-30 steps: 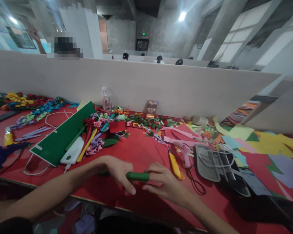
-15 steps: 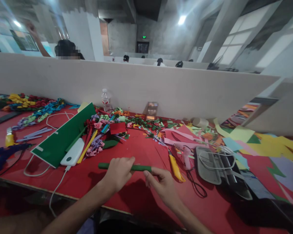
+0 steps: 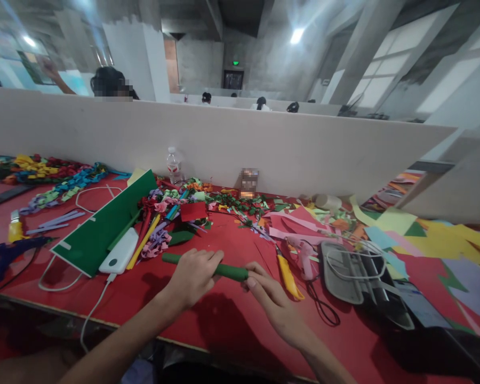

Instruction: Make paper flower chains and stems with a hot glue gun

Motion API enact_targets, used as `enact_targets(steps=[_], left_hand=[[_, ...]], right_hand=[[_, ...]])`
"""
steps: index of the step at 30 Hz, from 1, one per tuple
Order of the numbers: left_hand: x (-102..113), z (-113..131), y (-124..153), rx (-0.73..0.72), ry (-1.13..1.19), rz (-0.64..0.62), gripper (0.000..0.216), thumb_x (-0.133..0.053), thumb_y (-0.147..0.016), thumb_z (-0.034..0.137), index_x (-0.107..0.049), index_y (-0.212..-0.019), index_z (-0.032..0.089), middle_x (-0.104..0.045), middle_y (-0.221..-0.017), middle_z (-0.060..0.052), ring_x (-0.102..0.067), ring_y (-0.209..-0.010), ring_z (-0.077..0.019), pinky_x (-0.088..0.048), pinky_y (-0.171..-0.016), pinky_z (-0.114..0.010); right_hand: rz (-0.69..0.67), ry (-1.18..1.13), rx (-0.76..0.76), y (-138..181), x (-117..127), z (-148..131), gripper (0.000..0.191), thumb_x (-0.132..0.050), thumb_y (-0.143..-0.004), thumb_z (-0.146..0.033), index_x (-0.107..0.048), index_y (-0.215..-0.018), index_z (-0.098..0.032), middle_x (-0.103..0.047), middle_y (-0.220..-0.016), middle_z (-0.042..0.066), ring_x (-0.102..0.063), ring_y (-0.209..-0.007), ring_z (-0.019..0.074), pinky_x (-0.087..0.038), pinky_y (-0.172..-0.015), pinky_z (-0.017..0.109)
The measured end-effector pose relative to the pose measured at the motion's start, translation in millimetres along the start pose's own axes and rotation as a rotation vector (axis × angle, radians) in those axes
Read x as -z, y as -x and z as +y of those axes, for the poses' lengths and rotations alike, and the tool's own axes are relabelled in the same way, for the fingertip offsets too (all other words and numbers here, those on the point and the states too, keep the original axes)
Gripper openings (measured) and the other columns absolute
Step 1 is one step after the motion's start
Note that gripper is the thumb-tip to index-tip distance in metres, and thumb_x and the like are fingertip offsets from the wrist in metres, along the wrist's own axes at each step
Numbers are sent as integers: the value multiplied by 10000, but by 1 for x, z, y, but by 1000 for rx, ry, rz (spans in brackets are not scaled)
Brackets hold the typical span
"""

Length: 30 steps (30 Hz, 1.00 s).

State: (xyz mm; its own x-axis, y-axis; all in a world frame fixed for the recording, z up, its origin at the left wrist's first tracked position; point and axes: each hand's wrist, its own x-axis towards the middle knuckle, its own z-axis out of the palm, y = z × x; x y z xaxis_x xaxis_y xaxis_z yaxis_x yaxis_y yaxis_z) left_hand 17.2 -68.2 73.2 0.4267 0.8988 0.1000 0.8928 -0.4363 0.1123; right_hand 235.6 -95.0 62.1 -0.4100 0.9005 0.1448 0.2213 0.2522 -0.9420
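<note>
A rolled green paper tube (image 3: 232, 272) is held above the red table (image 3: 224, 234), tilted down toward its right end. My left hand (image 3: 196, 274) is wrapped round its middle, with the left end poking out past the knuckles. At the right end, my right hand (image 3: 270, 296) pinches the tube between thumb and fingers. A yellow utility knife (image 3: 289, 276) lies just beyond my right hand, beside a pink glue gun (image 3: 305, 257).
To the left stand a green board (image 3: 104, 226), a white power bank (image 3: 120, 250) and yellow paper sticks (image 3: 144, 242). Behind are paper flowers (image 3: 156, 242) and a water bottle (image 3: 173, 165). A grey case (image 3: 342, 272) and coloured paper sheets (image 3: 444, 240) lie right. A white partition (image 3: 224, 133) closes the back.
The tube's left end has risen and its right portion now looks thicker, slanting down to the right. My left hand has shifted slightly up and the right fingers have changed their hold.
</note>
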Motion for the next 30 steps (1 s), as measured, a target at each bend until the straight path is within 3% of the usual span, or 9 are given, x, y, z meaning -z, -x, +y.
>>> enact_targets(steps=[8,16,18,23,27,30], left_hand=[[4,0,2,-58,10,-25,236,-512,-848,117,-599,-1045,214,-710,-932,-46,-654,-875,-263,-435,-731,-353],[3,3,-2,-80,8,-52,237,-523,-847,125,-605,-1054,205,-714,-955,-65,-663,-896,-253,-448,-720,-316],[4,3,-3,-86,4,-46,239,-513,-853,121,-606,-1057,205,-715,-961,-65,-661,-905,-256,-454,-732,-324],[6,1,-3,-70,16,-32,292,-505,-868,130,-593,-1138,198,-718,-996,-72,-661,-937,-267,-463,-781,-361],[11,-4,-3,-34,22,-34,360,-507,-878,141,-563,-1230,189,-722,-1083,-95,-658,-1016,-274,-456,-861,-385],[14,-9,-3,-14,28,-59,367,-505,-867,121,-571,-1221,188,-723,-1099,-88,-663,-1010,-268,-459,-862,-381]], right_hand=[[25,14,22,-3,-2,6,376,-516,-1004,-462,-642,-767,-198,-592,-1096,68,-580,-1063,209,-447,-922,271],[41,-8,-7,-7,-4,9,415,-585,-958,-502,-687,-710,-187,-647,-1088,93,-602,-1125,259,-471,-954,323],[64,-23,-21,-6,-5,10,407,-582,-949,-540,-724,-781,-197,-661,-1111,97,-613,-1125,269,-494,-954,353],[179,-101,-160,6,-7,21,479,-542,-942,-618,-724,-1177,-242,-619,-1345,119,-612,-1197,280,-516,-1009,452],[227,-83,-116,12,-9,32,468,-593,-927,-594,-700,-1234,-258,-556,-1447,101,-488,-1375,280,-434,-1121,464],[264,-49,-20,8,-8,30,396,-594,-947,-549,-717,-1191,-263,-580,-1400,101,-520,-1341,270,-445,-1112,425]])
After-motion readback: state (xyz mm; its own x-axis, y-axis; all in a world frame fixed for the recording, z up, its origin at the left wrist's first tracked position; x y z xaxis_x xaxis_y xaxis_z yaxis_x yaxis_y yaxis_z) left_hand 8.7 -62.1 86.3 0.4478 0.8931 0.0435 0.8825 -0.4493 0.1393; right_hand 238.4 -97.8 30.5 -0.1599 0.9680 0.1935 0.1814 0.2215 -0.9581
